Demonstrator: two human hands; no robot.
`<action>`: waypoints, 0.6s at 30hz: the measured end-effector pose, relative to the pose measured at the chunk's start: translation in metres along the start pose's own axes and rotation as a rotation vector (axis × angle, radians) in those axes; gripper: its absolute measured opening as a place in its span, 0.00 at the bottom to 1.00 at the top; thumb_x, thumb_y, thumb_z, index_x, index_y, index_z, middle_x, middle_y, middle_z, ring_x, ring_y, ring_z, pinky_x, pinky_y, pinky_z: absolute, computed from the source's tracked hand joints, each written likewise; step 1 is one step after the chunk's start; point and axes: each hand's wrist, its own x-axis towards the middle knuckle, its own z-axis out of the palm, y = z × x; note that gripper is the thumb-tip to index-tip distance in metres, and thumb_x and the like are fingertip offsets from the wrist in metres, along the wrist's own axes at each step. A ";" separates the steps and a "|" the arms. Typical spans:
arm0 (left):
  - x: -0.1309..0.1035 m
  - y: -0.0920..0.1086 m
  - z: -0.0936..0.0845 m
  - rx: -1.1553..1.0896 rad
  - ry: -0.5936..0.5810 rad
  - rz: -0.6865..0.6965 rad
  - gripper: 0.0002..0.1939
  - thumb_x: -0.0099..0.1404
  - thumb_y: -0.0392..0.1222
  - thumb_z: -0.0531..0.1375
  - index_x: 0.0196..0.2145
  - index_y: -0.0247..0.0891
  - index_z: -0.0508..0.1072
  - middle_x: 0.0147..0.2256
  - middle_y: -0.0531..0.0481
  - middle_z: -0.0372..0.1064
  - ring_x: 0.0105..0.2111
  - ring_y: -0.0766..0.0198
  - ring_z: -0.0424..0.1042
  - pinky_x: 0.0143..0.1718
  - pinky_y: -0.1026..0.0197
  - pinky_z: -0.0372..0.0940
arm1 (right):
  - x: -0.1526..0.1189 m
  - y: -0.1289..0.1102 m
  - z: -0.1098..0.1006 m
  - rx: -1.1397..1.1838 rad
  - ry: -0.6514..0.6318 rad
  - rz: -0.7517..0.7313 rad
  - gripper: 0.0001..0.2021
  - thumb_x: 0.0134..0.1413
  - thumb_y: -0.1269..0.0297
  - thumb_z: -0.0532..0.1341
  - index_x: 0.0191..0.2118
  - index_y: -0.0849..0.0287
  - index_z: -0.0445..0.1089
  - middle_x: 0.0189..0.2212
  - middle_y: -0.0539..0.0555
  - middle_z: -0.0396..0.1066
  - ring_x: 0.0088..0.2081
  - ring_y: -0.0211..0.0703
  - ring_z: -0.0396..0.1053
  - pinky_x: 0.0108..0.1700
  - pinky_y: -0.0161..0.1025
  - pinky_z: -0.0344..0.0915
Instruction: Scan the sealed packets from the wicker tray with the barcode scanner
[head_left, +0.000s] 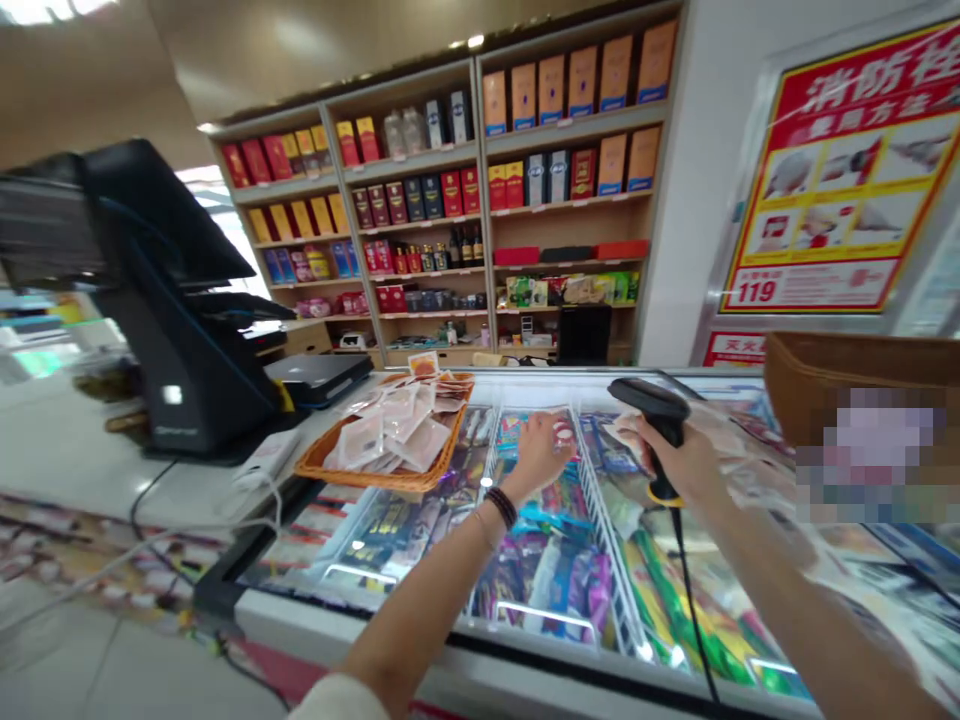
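Two hands of yours are busy to the right of the wicker basket (375, 478): your left hand (541, 445), nearer it, seems to pinch a small red-and-white packet (562, 433), though its fingertips are partly hidden, while your right hand (686, 455), farther right, is wrapped around the handheld scanner (651, 400). Whether those right fingers also grip the pale wrapper (627, 434) beside the scanner, I cannot tell. Watch the scanner's cord (690, 600), hanging well right of the basket; if you swing that arm across, it could snag or tug your aim off. Glare on the glass under the basket might spoil a reading, and a crumpled wrapper could bend a printed code. The basket itself is heaped with flat clear sachets (427, 440), so a knock from your left forearm might spill some. Beneath and right of it, the chest freezer (345, 640) holds bright bagged goods (547, 580), parted by white wire dividers (600, 520).
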 end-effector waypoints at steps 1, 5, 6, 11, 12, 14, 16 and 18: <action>0.000 -0.012 -0.022 0.055 0.065 -0.026 0.29 0.64 0.46 0.64 0.61 0.38 0.70 0.58 0.34 0.66 0.62 0.43 0.63 0.67 0.41 0.54 | 0.001 -0.005 0.013 0.021 -0.030 0.000 0.22 0.50 0.42 0.67 0.22 0.54 0.66 0.12 0.50 0.67 0.14 0.39 0.64 0.18 0.36 0.62; -0.005 -0.056 -0.109 0.300 0.326 -0.165 0.25 0.66 0.39 0.62 0.60 0.36 0.69 0.59 0.34 0.66 0.63 0.46 0.63 0.66 0.44 0.55 | -0.003 -0.029 0.066 0.141 -0.167 -0.003 0.21 0.49 0.43 0.68 0.23 0.55 0.65 0.13 0.49 0.67 0.14 0.37 0.62 0.19 0.35 0.62; -0.008 -0.066 -0.128 0.359 0.372 -0.225 0.25 0.66 0.39 0.62 0.60 0.36 0.69 0.59 0.34 0.66 0.63 0.46 0.62 0.66 0.44 0.56 | -0.005 -0.035 0.079 0.167 -0.191 -0.005 0.21 0.50 0.44 0.68 0.23 0.55 0.66 0.13 0.48 0.66 0.14 0.36 0.63 0.19 0.35 0.63; -0.034 -0.106 -0.182 0.613 0.401 -0.544 0.34 0.70 0.47 0.60 0.67 0.27 0.60 0.66 0.25 0.58 0.68 0.41 0.57 0.67 0.45 0.53 | -0.027 -0.045 0.134 0.241 -0.280 0.010 0.21 0.49 0.43 0.67 0.24 0.54 0.65 0.13 0.48 0.65 0.14 0.37 0.62 0.18 0.35 0.61; -0.039 -0.111 -0.186 0.659 0.351 -0.581 0.38 0.69 0.50 0.61 0.68 0.25 0.57 0.68 0.22 0.55 0.69 0.39 0.56 0.68 0.44 0.52 | -0.033 -0.043 0.142 0.239 -0.297 0.013 0.21 0.49 0.42 0.67 0.24 0.54 0.65 0.13 0.48 0.65 0.14 0.37 0.62 0.19 0.35 0.61; -0.048 -0.118 -0.190 0.744 0.220 -0.609 0.43 0.68 0.53 0.62 0.70 0.24 0.53 0.69 0.18 0.51 0.70 0.34 0.54 0.67 0.41 0.53 | -0.043 -0.036 0.153 0.215 -0.321 0.023 0.22 0.49 0.40 0.66 0.25 0.54 0.65 0.13 0.48 0.66 0.14 0.38 0.63 0.19 0.36 0.61; -0.053 -0.120 -0.191 0.809 0.121 -0.595 0.39 0.72 0.51 0.58 0.71 0.25 0.53 0.68 0.18 0.53 0.69 0.34 0.58 0.64 0.41 0.57 | -0.051 -0.027 0.159 0.152 -0.345 0.024 0.22 0.49 0.39 0.65 0.25 0.54 0.66 0.13 0.49 0.66 0.14 0.40 0.64 0.20 0.37 0.62; -0.055 -0.119 -0.191 0.850 0.091 -0.573 0.30 0.75 0.42 0.51 0.71 0.29 0.56 0.64 0.21 0.61 0.63 0.39 0.67 0.60 0.44 0.63 | -0.056 -0.020 0.160 0.085 -0.375 0.011 0.22 0.52 0.40 0.64 0.25 0.54 0.65 0.12 0.49 0.66 0.15 0.41 0.65 0.22 0.38 0.63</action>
